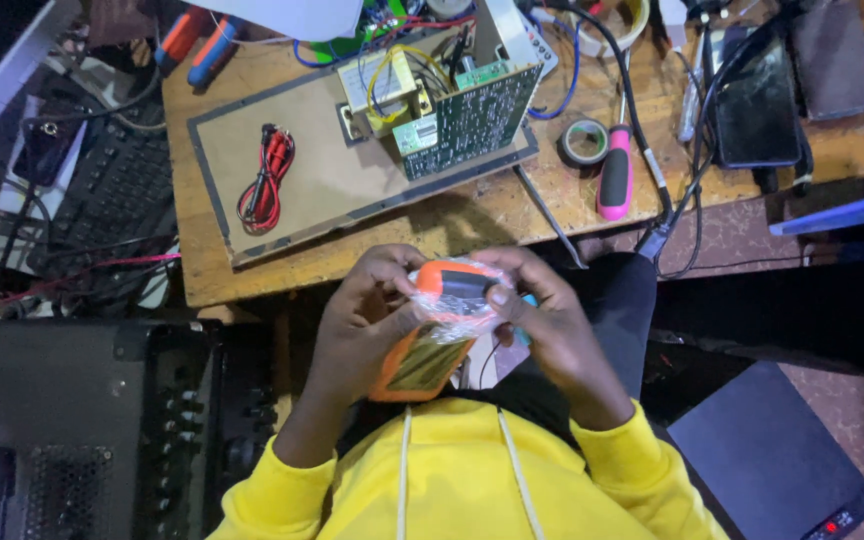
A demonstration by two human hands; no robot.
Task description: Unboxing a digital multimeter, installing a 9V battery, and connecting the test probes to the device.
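Note:
An orange hand-held meter (pixel 430 345) wrapped in clear plastic film sits between both hands, close to my chest above the yellow hoodie. My left hand (pixel 357 325) cups its left side and underside, fingers curled over the top. Pinching the film at the meter's upper right edge, my right hand (pixel 550 325) has its thumb pressed on the dark top part. Coiled red and black test leads (pixel 265 180) lie on a brown board (pixel 322 180) on the wooden table ahead.
A green circuit board (pixel 467 120) with a transformer (pixel 384 90) sits on the brown board. A pink-handled screwdriver (pixel 615 175), a roll of tape (pixel 582 140) and a dark tablet (pixel 757 100) lie to the right. A keyboard (pixel 112 185) is at left, black equipment (pixel 72 430) below.

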